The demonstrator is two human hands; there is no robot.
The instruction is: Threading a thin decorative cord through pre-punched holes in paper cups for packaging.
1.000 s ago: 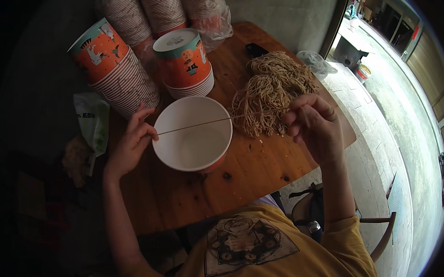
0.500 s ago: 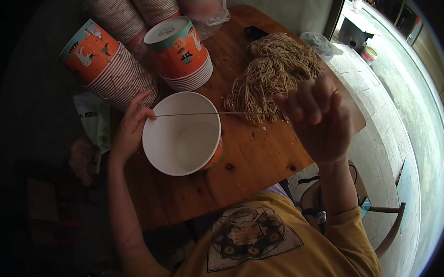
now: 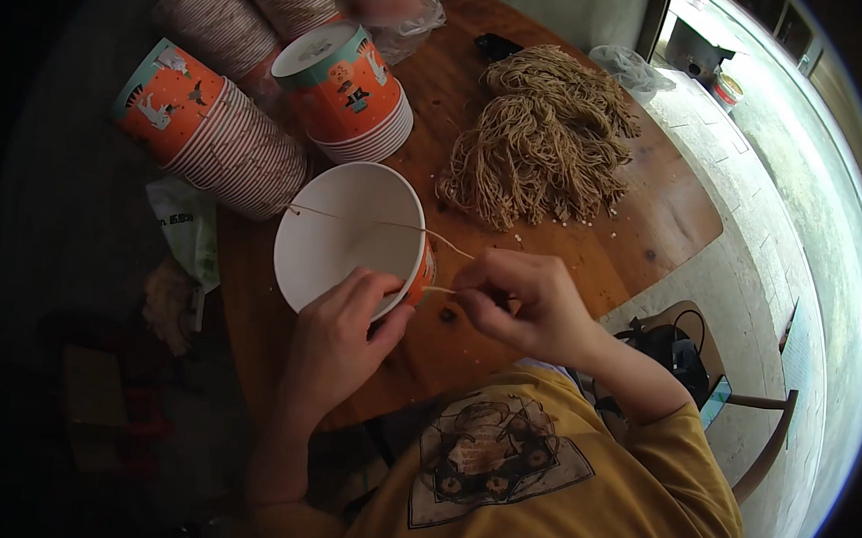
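Note:
A large paper bucket (image 3: 321,250), white inside and orange outside, stands on the table with its open mouth tilted toward me. A thin tan cord (image 3: 375,222) crosses the mouth from the far-left rim, passes over the right rim and curves to my right hand (image 3: 531,302). That hand pinches the cord between thumb and fingers, just right of the bucket. A short cord piece also shows between the bucket's side and these fingertips. My left hand (image 3: 346,333) grips the near-right rim, fingers inside the mouth and thumb outside. Its fingertips are partly hidden.
Behind the bucket stand nested orange paper buckets (image 3: 347,97) and a leaning stack (image 3: 230,140). A heap of tan cords (image 3: 552,140) lies on the wooden table (image 3: 634,244). Plastic bags (image 3: 632,71) lie at the back. A chair (image 3: 765,447) stands at the right.
My right hand has come down and left, near the bucket, and the cord has slackened. My left hand has moved from the far-left rim to the near-right rim.

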